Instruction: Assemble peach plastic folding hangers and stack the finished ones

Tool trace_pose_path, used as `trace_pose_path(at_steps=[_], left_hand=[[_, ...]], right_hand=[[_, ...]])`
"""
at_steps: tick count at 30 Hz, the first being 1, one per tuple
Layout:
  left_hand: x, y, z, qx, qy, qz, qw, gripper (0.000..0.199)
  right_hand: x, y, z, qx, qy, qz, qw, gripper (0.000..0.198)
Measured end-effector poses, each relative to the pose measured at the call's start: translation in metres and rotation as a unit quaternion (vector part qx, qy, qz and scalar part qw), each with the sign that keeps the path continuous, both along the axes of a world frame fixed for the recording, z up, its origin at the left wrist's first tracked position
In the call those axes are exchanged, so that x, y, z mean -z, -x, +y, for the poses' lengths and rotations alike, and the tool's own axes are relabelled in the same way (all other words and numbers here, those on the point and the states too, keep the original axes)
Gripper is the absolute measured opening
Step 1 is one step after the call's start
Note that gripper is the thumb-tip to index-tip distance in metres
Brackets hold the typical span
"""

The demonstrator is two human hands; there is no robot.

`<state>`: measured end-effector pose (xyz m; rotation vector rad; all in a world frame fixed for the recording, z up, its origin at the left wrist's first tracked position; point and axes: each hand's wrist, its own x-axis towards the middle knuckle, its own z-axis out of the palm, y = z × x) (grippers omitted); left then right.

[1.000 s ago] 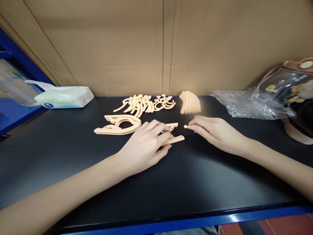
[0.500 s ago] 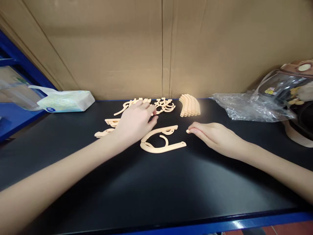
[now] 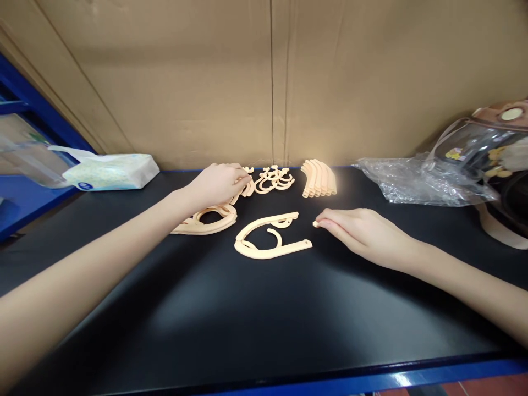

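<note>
Low over a row of curved beige plastic pieces (image 3: 248, 188) at the back of the table, my left hand (image 3: 220, 184) has its fingers drawn together; what lies between the fingertips is hidden. Under its wrist are folded beige hanger parts (image 3: 216, 224). A small beige plastic piece (image 3: 315, 224) pokes out from the pinched thumb and forefinger of my right hand (image 3: 358, 231). Between the hands lies a folding plastic hanger (image 3: 268, 253), its two arms opening to the right and a hook between them. Farther back sit loose beige hooks (image 3: 274, 180) and a stack of curved arms (image 3: 319, 179).
A tissue pack (image 3: 113, 171) sits at the back left. To the right are a crumpled clear plastic bag (image 3: 424, 179) and a transparent bottle (image 3: 474, 143) with a brown lid. Cardboard (image 3: 185, 82) stands behind the black table (image 3: 264, 324), which has a blue front edge.
My left hand has moved back and left, uncovering folded hanger parts, and its thumb and fingers have come together. My right hand stays almost in place, still pinching the small piece.
</note>
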<state>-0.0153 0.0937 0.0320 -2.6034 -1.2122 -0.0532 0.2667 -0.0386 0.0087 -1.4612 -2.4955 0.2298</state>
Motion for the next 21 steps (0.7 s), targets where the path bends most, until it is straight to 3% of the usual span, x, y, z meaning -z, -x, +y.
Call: trace_pose_path(at_steps=[21], left_hand=[[-0.0022, 0.0014, -0.0056, -0.021, -0.007, -0.003, 1.000, 0.037]], right_hand=[[-0.0035, 0.0013, -0.0046, -0.008, -0.027, -0.006, 1.000, 0.031]])
